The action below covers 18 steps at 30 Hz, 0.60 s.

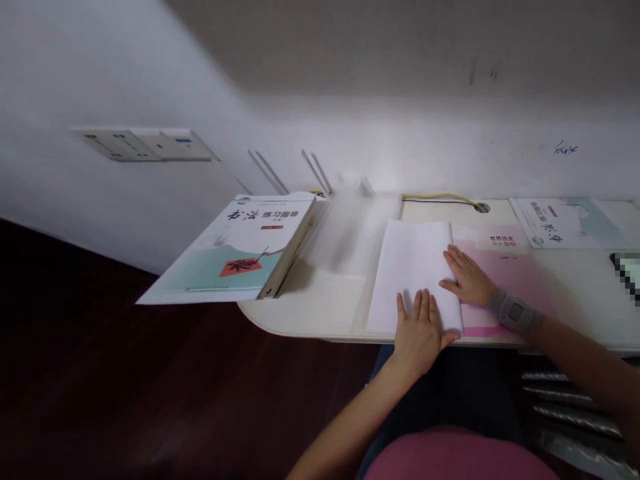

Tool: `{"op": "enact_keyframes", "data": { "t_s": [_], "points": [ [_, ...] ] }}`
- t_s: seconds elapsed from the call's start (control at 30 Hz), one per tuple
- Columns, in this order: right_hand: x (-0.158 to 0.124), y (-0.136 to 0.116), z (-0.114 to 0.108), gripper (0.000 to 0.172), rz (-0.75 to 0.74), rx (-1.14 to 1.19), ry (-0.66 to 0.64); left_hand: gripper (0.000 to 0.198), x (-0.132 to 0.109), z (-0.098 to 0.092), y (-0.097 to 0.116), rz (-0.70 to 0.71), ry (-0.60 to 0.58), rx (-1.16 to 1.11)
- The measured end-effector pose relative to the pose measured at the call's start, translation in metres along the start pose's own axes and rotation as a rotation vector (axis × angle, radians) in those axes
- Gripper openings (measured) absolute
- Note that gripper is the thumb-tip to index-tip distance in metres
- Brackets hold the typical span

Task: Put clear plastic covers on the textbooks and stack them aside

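A white sheet of paper (407,260), which looks folded along its right edge, lies on the desk and partly over a pink book (510,287). My left hand (419,333) rests flat on the lower part of the paper, its fingers spread toward the wall. At the paper's right edge lies my right hand (467,275), fingers stretched out and touching that edge. A grey band circles the right wrist. Neither hand grips anything. The part of the pink book under the paper is hidden.
A stack of books (250,247) overhangs the rounded left end of the desk (310,303). Behind it stands a whitish, blurred device with upright antennas. Another book (570,223) lies at the back right, near a yellow cable (445,196). A pixelated dark-edged object is at the far right.
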State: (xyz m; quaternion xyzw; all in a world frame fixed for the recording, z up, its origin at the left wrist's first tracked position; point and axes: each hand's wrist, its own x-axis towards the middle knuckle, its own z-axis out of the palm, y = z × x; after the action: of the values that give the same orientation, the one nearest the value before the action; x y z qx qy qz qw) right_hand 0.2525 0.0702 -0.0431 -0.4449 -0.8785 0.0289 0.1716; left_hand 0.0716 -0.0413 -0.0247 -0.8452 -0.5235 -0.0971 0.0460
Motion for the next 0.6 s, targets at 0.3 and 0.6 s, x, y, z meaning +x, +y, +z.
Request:
{"op": "enact_keyframes", "data": {
  "t_s": [0.3, 0.6],
  "points": [
    [0.001, -0.007, -0.002, 0.080, -0.044, -0.107, -0.061, 0.073, -0.004, 0.002, -0.010, 0.039, 0.027, -0.007],
    [-0.014, -0.050, 0.002, 0.067, 0.090, -0.191, -0.028, 0.050, -0.003, -0.006, -0.078, -0.383, 0.126, 0.115]
  ]
}}
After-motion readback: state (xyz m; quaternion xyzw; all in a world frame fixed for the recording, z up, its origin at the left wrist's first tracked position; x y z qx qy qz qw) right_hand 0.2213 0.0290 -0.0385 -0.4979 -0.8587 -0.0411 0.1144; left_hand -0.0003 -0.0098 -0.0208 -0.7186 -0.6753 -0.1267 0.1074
